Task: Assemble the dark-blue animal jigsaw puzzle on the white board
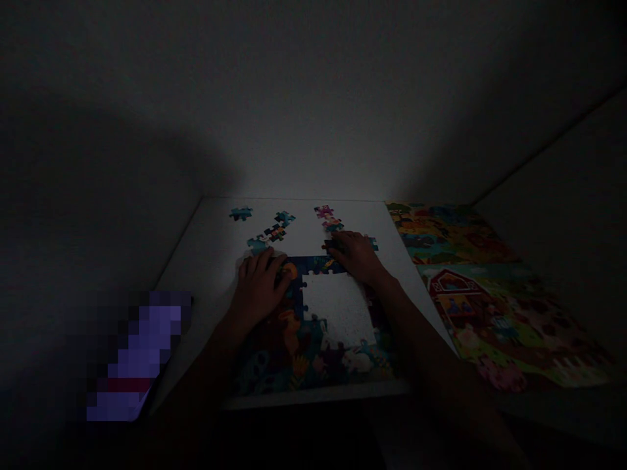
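Observation:
A partly assembled jigsaw puzzle (289, 326) with a dark blue sea-like picture lies on the white table. Its middle is a bare white gap bordered by knobs and notches. My left hand (259, 281) rests on the puzzle's upper left corner, fingers spread. Beyond the upper edge, my right hand (357, 256) has its fingers bent down and closed on a dark puzzle piece (328, 247), largely covered by them. Loose pieces lie farther back: a teal piece (241, 213), an orange-and-dark piece (275, 233) and a pink piece (324, 211). Dim light blurs the details.
On the right lie a farm picture with a red barn (453, 294) and, behind it, an animal picture (431, 228). A pixelated purple screen-like object (142, 359) is at the left. A pale wall (304, 130) rises behind the white table (196, 254).

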The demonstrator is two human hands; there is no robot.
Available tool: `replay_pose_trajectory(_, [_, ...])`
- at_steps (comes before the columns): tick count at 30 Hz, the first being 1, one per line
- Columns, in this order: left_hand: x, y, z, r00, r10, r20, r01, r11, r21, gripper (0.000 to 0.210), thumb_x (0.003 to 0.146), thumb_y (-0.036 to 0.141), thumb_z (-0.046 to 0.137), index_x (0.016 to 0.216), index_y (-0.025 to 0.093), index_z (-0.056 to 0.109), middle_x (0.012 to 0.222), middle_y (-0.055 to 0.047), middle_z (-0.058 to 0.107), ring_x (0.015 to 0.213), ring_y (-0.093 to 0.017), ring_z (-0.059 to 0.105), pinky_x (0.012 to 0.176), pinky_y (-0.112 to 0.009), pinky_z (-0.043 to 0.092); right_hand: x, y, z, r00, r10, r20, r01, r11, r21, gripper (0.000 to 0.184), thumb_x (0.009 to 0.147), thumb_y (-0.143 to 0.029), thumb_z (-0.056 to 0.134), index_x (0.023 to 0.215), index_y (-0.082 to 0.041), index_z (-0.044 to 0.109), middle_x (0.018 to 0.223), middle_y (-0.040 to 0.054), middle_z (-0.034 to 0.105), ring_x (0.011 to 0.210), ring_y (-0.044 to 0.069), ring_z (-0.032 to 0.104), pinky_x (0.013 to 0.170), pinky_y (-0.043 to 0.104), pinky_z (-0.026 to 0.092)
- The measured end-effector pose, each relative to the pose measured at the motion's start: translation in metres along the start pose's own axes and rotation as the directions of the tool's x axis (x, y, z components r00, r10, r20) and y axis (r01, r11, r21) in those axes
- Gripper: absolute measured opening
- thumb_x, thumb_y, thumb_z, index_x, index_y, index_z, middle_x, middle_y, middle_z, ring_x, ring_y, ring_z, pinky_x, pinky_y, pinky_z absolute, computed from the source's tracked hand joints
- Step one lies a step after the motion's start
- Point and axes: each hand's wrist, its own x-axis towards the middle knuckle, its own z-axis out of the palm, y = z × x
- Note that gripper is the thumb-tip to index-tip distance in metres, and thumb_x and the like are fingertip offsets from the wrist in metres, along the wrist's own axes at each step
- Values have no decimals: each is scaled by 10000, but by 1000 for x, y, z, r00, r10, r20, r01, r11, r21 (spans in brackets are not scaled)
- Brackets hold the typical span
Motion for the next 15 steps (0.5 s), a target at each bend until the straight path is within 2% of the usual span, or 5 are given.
replay_pose_trajectory(3, [0, 1, -2, 1000, -1, 15, 1, 1000, -1, 427, 982, 404, 400, 1335, 206, 537, 1445, -130, 478, 1334, -317, 417, 1114, -537, 308, 0, 2, 4, 1000, 2, 13, -2, 1000, 4, 425, 911, -368, 586, 1305, -207, 591, 1329, 143, 610, 1224, 345, 523, 1012, 523, 369])
replay_pose_trajectory(9, [0, 1, 0, 1000, -13, 15, 13, 1000, 3, 431, 985, 427, 398, 1337, 218, 532, 1456, -126, 474, 1346, -308, 409, 1122, -532, 298, 3, 6, 5, 1000, -14, 17, 14, 1000, -11, 368, 908, -356, 588, 1245, -216, 633, 1268, 132, 638, 1161, 322, 549, 979, 487, 397])
replay_pose_trajectory(15, [-1, 2, -1, 1000, -12, 4, 12, 1000, -6, 430, 982, 412, 412, 1350, 222, 528, 1456, -127, 478, 1355, -300, 408, 1138, -512, 284, 5, 9, 9, 1000, 25, 9, -25, 998, -49, 433, 892, -398, 608, 1280, -208, 631, 1199, 157, 636, 1084, 320, 566, 951, 468, 412])
